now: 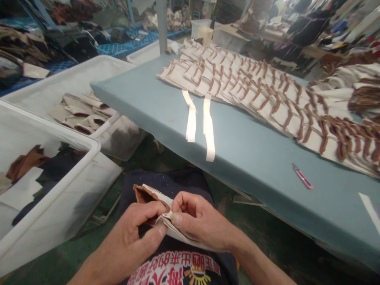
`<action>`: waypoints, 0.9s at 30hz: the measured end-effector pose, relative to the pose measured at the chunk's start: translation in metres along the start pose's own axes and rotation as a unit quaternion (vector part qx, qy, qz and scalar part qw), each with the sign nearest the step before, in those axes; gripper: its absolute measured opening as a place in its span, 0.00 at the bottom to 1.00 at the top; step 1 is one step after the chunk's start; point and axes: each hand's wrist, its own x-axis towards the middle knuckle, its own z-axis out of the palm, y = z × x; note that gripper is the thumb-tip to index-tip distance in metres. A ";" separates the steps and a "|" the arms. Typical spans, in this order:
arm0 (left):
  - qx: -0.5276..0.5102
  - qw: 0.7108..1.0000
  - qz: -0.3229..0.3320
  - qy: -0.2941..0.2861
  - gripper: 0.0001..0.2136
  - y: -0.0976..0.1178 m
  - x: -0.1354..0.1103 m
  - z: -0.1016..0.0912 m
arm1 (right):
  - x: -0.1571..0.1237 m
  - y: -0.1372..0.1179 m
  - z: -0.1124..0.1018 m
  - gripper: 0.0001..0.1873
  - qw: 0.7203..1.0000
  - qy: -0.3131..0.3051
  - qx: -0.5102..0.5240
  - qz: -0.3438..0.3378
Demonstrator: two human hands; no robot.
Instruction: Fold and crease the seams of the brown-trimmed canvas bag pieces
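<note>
Both my hands work over my lap on one cream and brown shoe-upper piece (pixel 148 193). My left hand (pixel 130 233) pinches its lower edge between thumb and fingers. Beside it, my right hand (pixel 197 219) is closed on the same piece, its thumb pressed on the white edge. On the blue-grey table (pixel 252 158) lie two white paper strips (pixel 200 122) and a long overlapping row of similar cream and brown pieces (pixel 267 95).
A small pink cutter (pixel 302 177) lies near the table's front edge. Two white plastic bins stand to my left, the near bin (pixel 59 206) with dark scraps, the far bin (pixel 80 79) with cream pieces. Cluttered shelves and material piles fill the background.
</note>
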 end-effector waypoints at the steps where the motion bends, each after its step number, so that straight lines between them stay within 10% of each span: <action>1: -0.003 1.000 0.001 -0.002 0.11 0.000 0.001 0.000 | 0.000 0.001 -0.001 0.31 1.000 -0.002 0.006 -0.001; 12: -0.019 0.997 -0.066 -0.023 0.19 0.003 0.015 0.011 | -0.005 -0.003 0.001 0.10 0.973 0.098 -0.192 -0.083; 27: 0.026 0.998 0.014 0.055 0.19 0.004 0.020 0.025 | -0.013 -0.004 0.010 0.14 0.919 0.214 -0.319 -0.091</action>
